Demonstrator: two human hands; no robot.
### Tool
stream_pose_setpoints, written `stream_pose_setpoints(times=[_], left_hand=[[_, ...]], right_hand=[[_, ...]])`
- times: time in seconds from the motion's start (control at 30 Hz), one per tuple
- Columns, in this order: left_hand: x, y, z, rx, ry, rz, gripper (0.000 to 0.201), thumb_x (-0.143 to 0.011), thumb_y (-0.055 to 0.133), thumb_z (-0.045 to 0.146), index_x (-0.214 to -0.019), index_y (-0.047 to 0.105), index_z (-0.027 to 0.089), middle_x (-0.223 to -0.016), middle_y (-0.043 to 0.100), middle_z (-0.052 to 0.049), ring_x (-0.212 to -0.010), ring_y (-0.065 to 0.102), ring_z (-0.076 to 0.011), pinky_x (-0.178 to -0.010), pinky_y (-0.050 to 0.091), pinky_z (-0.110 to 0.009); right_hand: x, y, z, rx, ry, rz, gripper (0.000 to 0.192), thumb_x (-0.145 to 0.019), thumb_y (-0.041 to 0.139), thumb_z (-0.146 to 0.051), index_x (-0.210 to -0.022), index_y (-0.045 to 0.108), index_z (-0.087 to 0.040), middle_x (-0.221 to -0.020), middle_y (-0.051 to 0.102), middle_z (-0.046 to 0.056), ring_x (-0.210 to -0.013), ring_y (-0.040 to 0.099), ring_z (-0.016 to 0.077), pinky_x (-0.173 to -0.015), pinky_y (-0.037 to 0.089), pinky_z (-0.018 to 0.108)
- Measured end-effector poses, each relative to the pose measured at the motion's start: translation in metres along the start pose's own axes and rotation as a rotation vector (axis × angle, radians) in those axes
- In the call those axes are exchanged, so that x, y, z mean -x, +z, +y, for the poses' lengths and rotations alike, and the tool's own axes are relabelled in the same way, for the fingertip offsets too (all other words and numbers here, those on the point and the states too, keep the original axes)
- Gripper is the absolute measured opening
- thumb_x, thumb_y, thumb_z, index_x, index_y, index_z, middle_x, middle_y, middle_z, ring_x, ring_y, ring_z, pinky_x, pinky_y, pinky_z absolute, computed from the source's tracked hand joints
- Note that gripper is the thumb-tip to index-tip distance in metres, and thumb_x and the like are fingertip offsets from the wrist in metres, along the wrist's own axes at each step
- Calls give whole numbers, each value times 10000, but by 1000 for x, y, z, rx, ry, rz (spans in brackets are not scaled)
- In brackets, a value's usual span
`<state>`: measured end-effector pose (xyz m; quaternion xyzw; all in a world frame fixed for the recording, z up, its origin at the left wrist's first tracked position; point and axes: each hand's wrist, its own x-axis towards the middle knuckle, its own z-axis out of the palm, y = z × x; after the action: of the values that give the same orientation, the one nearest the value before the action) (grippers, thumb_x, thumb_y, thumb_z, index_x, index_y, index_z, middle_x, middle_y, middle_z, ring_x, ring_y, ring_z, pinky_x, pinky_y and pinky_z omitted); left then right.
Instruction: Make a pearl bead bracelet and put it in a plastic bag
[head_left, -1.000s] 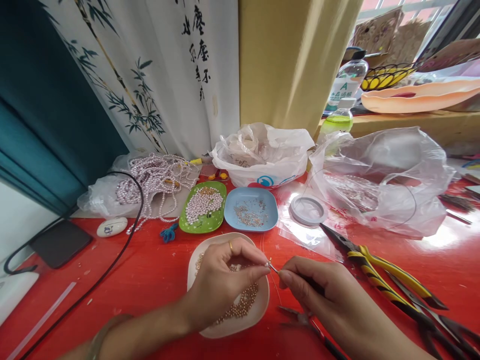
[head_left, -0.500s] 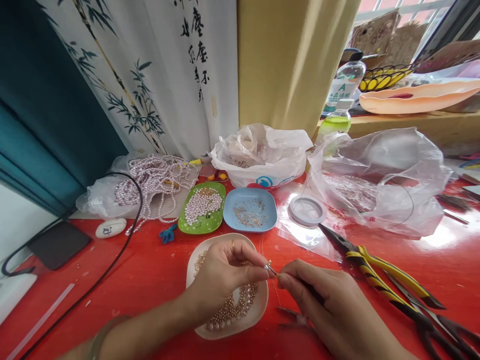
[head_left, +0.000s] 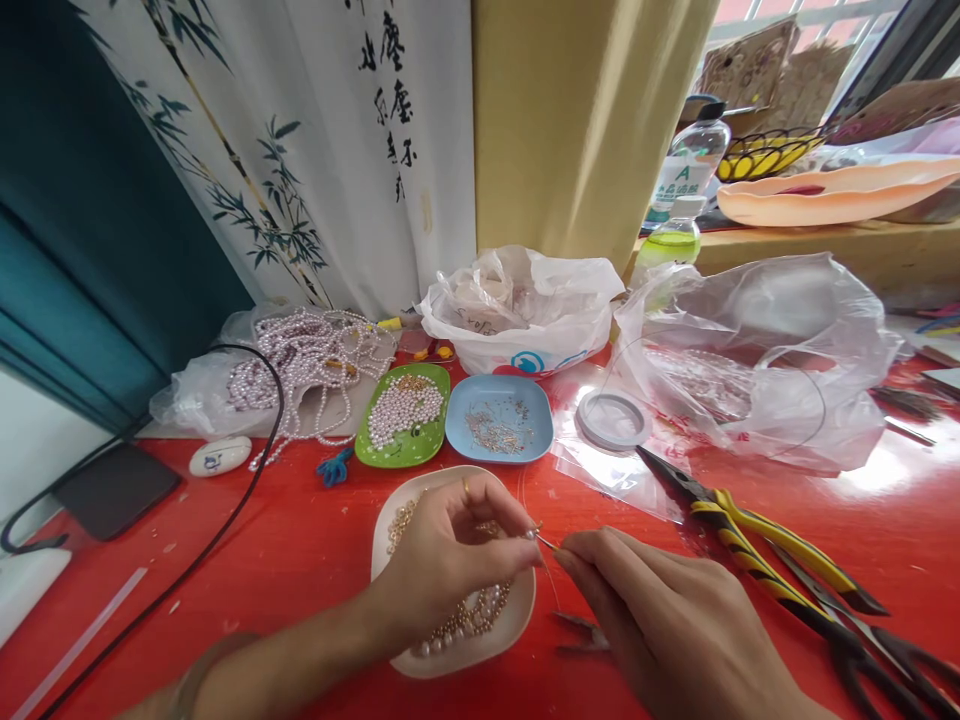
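Note:
My left hand (head_left: 457, 540) is closed in a pinch on a small pearl bead (head_left: 531, 534) with a bit of gold at its top. My right hand (head_left: 652, 600) is closed around a thin tool (head_left: 546, 542), whose metal tip meets the bead; its exact kind is hidden by the fingers. A fine clear thread (head_left: 552, 585) hangs down below the bead. Under my left hand stands a cream dish (head_left: 523, 615) with strings of gold and pearl beads (head_left: 487, 605). A small metal-tipped tool (head_left: 581, 628) lies beside the dish, partly behind my right hand.
Behind the dish are a green tray (head_left: 409, 452) of pink pearls and a blue tray (head_left: 499, 390) of tiny metal parts. Yellow-black pliers (head_left: 735, 545) lie at right. Pearl strands (head_left: 300, 360), plastic bags (head_left: 795, 300) and a thread spool (head_left: 611, 420) stand farther back. A black cable (head_left: 255, 470) crosses at left.
My right hand has turned slightly, hiding the dark tool handle seen before and uncovering more of the small tool on the table. My left thumb has shifted a little; the bead stays pinched.

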<state>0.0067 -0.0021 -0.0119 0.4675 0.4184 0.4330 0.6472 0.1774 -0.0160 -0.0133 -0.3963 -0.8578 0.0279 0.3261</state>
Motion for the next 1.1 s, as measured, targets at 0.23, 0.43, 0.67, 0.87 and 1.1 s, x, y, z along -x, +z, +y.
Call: stream_pose_setpoints(times=[0.23, 0.43, 0.67, 0.87, 1.1], left_hand=[[5, 2, -2, -315, 122, 71, 49, -703, 561, 120, -709, 537, 163, -692, 548, 20, -633, 542, -95, -601, 452, -216], [8, 2, -5, -408, 213, 88, 70, -710, 530, 101, -731, 524, 167, -712, 551, 13, -658, 564, -109, -641, 482, -234], [8, 2, -3, -577, 353, 111, 80, -695, 508, 87, -719, 515, 163, -669, 559, -5, -621, 554, -125, -578, 472, -247], [8, 0, -7, -711, 525, 143, 114, -679, 521, 71, -732, 534, 170, -666, 581, -14, -612, 546, -130, -576, 457, -261], [8, -2, -10, -732, 559, 137, 113, -696, 527, 67, -744, 522, 169, -675, 563, -4, -626, 540, -123, -583, 448, -260]], right_hand=[[-1, 0, -2, -31, 20, -60, 350, -908, 302, -217, -679, 562, -166, -478, 569, -15, -364, 530, 80, -347, 362, 170], [-2, 1, -4, -88, 91, -84, 348, -906, 321, -258, -668, 558, -170, -487, 583, -8, -361, 531, 84, -344, 368, 167], [-2, 1, -6, -178, 204, -158, 333, -906, 319, -280, -666, 529, -186, -522, 606, -5, -401, 552, 89, -362, 386, 160], [-3, 1, -7, -206, 253, -191, 318, -902, 328, -280, -661, 518, -195, -517, 593, -14, -399, 527, 93, -383, 381, 180], [-3, 2, -6, -198, 263, -185, 301, -898, 347, -272, -657, 512, -197, -521, 588, -21, -398, 508, 90, -390, 369, 183]])
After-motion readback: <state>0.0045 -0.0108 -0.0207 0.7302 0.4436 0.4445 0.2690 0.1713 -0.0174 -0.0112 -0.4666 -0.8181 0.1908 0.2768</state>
